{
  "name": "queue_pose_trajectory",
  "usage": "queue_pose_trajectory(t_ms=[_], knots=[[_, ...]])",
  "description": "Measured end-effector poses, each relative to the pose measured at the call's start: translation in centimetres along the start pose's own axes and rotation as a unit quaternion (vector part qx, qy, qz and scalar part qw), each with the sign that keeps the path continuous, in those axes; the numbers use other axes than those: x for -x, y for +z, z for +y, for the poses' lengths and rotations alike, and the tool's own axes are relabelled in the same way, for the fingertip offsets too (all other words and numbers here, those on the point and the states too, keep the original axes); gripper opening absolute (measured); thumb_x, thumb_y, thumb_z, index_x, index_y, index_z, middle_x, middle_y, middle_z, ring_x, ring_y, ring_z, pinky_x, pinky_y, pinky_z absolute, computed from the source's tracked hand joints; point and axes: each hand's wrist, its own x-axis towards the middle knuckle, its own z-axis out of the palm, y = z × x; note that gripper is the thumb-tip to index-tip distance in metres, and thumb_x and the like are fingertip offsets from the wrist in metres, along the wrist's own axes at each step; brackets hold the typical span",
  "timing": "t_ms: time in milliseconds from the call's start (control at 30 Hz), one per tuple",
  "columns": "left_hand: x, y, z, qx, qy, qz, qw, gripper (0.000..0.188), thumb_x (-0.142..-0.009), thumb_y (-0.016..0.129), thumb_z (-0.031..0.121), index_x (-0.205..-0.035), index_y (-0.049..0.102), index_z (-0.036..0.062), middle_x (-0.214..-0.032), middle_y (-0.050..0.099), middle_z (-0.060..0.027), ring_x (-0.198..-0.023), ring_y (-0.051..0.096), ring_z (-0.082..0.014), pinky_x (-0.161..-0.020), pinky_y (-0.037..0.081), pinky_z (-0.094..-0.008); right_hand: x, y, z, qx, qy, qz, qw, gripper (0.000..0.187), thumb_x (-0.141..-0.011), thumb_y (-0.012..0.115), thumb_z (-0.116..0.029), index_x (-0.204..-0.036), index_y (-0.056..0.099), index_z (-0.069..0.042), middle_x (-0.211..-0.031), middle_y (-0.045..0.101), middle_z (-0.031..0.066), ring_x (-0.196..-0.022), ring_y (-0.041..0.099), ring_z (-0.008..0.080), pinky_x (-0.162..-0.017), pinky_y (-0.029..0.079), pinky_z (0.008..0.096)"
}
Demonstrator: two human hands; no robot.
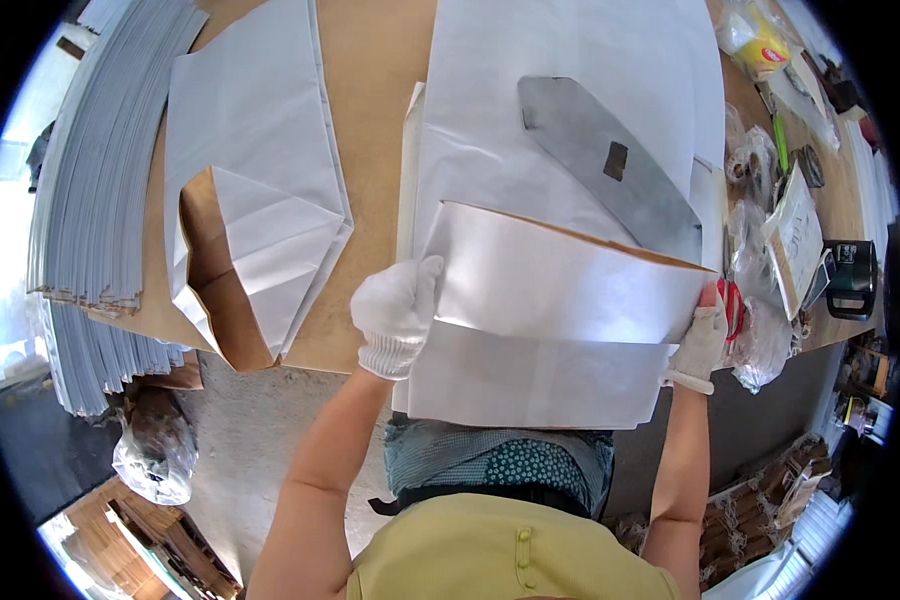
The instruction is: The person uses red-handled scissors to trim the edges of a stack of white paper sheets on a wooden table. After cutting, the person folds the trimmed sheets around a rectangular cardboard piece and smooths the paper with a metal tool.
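A large white paper sheet with a brown kraft inner face (560, 290) lies on the brown wooden table (370, 80), its near part folded up into a flap whose long axis runs left to right, the folded edge tilting slightly down toward the right. The left hand in a white knit glove (395, 315) pinches the flap's left end, fingers curled together. The right hand in a white glove (703, 340) grips the right end. A flat grey metal blade-shaped template (610, 165) rests diagonally above. A folded white paper bag (250, 230) lies left, beside a stack of grey sheets (90, 180).
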Motion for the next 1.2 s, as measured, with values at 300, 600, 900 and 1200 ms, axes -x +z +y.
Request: queue_pose_trajectory(t_ms=[300, 600, 900, 1200], knots=[[-0.5, 0.6, -0.3, -0.075, -0.002, -0.001, 0.997, 0.037, -0.094, 0.065, 0.023, -0.060, 0.058, 0.0089, -0.055, 0.052, -0.0148, -0.048, 0.054, -0.0329, -0.047, 0.041, -0.0412, -1.2, 1.8, 0.9, 0.239, -0.034, -0.045, 0.969, 0.032, -0.103, 0.054, -0.025, -0.110, 0.063, 0.004, -0.077, 0.060, 0.0051, -0.066, 0.052, 0.0133, -0.059, 0.042, 0.0312], [-2.6, 3.8, 0.4, -0.119, 0.233, 0.009, 0.965, 0.029, -0.081, 0.070, 0.014, -0.108, 0.064, 0.0082, -0.110, 0.057, -0.0097, -0.104, 0.057, -0.0317, -0.091, 0.045, -0.0485, -2.9, 4.3, -1.1, 0.391, -0.133, -0.082, 0.907, 0.028, -0.102, 0.052, -0.025, -0.091, 0.056, 0.001, -0.066, 0.049, 0.0198, -0.058, 0.048, 0.0299, -0.056, 0.038, 0.0414], [-4.4, 3.3, 5.0, -0.099, 0.216, -0.118, 0.964, 0.034, -0.075, 0.074, 0.025, -0.100, 0.059, 0.0074, -0.105, 0.054, -0.0102, -0.104, 0.053, -0.0304, -0.101, 0.038, -0.0553, -1.4, 9.1, -4.2, 0.394, -0.356, -0.052, 0.846, 0.044, -0.083, 0.065, -0.018, -0.126, 0.060, -0.009, -0.129, 0.058, 0.0113, -0.132, 0.045, 0.0324, -0.109, 0.039, 0.0429], [-4.6, 3.2, 5.3, -0.100, 0.192, -0.075, 0.973, 0.031, -0.077, 0.074, 0.023, -0.097, 0.060, 0.0045, -0.103, 0.057, -0.0144, -0.101, 0.055, -0.0353, -0.096, 0.042, -0.0495, -0.5, 7.9, -2.6, 0.369, -0.328, -0.116, 0.862, 0.056, -0.083, 0.064, -0.013, -0.136, 0.053, -0.003, -0.143, 0.049, 0.0188, -0.137, 0.041, 0.0411, -0.115, 0.032, 0.0494]])
